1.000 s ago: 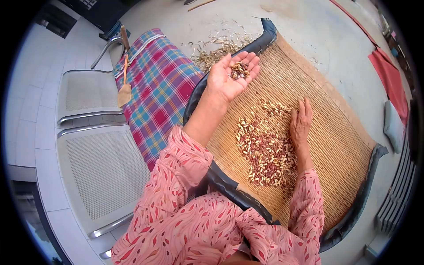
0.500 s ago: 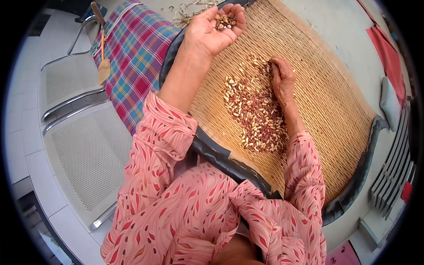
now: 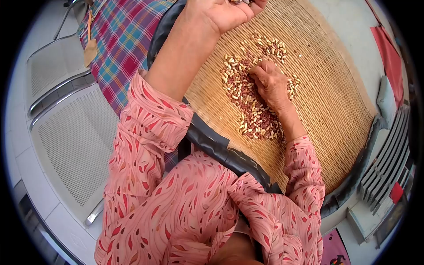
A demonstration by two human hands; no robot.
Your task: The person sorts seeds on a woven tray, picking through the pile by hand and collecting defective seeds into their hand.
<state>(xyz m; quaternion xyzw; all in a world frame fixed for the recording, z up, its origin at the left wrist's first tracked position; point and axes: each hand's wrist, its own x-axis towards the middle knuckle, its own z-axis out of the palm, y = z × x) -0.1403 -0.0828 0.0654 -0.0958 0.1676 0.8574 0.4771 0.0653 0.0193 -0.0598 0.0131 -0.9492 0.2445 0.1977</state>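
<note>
A woven tray (image 3: 327,101) with a dark rim bears a spread of red and cream beans (image 3: 254,112). My left hand (image 3: 225,13) is palm up over the tray's far left edge, partly cut off by the top of the view, with a few dark and pale beans (image 3: 242,1) in its curled palm. In the middle of the spread, my right hand (image 3: 270,84) points down with its thumb and fingers pinched together at the beans; whatever is between the fingertips is hidden.
Metal perforated chairs (image 3: 75,141) stand at the left. Beside the tray, a plaid cloth (image 3: 128,48) has a wooden spatula (image 3: 90,51) at its edge. On the right are a red cloth (image 3: 388,66), a grey cushion (image 3: 385,101) and a slatted rack (image 3: 384,159).
My right hand has gone from lying flat at the spread's right side to a pinch in its middle. My left hand's fingers have curled, and the view has shifted so that it sits higher.
</note>
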